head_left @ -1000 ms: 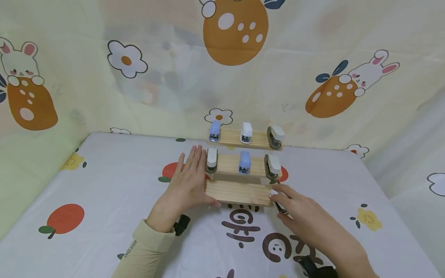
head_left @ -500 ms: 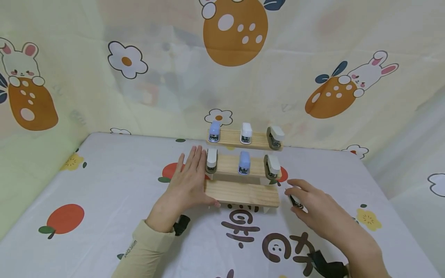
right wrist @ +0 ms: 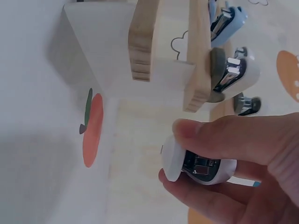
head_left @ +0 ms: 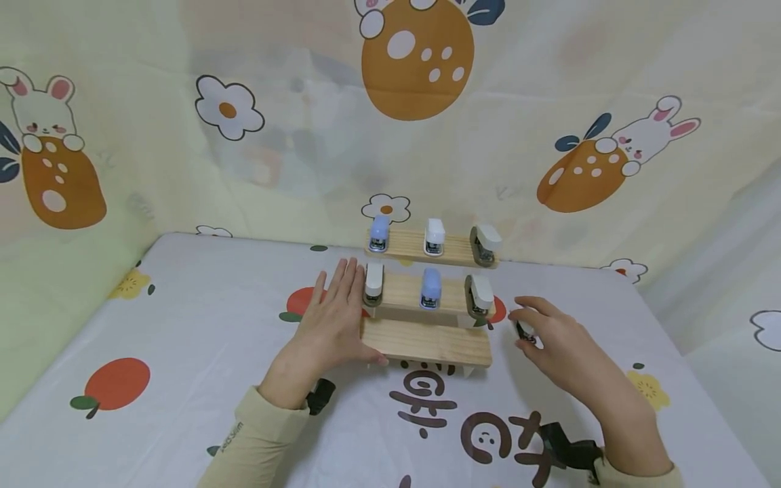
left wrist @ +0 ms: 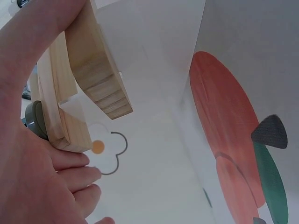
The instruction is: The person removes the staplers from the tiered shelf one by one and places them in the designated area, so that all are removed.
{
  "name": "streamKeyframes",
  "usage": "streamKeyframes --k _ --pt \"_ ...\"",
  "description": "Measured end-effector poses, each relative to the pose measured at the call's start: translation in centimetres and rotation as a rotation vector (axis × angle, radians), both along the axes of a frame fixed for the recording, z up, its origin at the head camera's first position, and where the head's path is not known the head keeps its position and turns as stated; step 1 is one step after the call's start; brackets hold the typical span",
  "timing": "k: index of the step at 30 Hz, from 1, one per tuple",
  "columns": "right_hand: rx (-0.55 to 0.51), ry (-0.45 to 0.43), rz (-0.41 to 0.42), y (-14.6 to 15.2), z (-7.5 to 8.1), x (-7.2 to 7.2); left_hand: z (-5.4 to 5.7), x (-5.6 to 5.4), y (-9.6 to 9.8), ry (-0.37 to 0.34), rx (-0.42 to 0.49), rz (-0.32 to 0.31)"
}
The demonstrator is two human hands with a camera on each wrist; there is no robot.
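Observation:
My right hand (head_left: pixel 564 342) pinches a small white mini stapler (right wrist: pixel 203 166) between thumb and fingers, in the air to the right of a tiered wooden rack (head_left: pixel 427 341). Dark metal parts show between the stapler's white base and top. My left hand (head_left: pixel 329 332) lies along the rack's left end, fingers straight, its thumb at the lowest shelf's front corner. That lowest shelf is bare. On the middle shelf stand a grey-and-white stapler (head_left: pixel 373 283), a blue stapler (head_left: pixel 430 288) and another grey-and-white stapler (head_left: pixel 478 296).
The top shelf (head_left: pixel 454 249) carries a blue stapler (head_left: pixel 379 233), a white stapler (head_left: pixel 434 236) and a grey-and-white stapler (head_left: pixel 486 245). Clear supports hold the shelves up. A patterned cloth (head_left: pixel 201 379) covers the table, and a printed curtain (head_left: pixel 305 163) hangs behind.
My right hand has moved from the lowest shelf's right end outward to the right and slightly back, carrying the stapler. The left hand stays against the rack.

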State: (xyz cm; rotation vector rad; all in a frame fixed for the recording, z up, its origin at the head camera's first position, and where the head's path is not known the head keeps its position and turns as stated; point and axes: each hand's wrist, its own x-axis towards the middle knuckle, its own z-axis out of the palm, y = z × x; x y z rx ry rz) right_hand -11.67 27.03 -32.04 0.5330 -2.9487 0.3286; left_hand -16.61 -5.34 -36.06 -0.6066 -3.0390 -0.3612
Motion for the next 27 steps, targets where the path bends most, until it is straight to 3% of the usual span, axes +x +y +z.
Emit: streamKeyframes --k 16,27 --pt "-0.029 -0.055 -0.058 0.3 -1.9 -2.1 -0.3 0.1 0.9 -0.018 0.013 -0.016" --pt "-0.027 -0.137 -0.097 0.4 -3.2 -3.5 -0.2 -0.2 0.4 -0.003 0.004 -0.008"
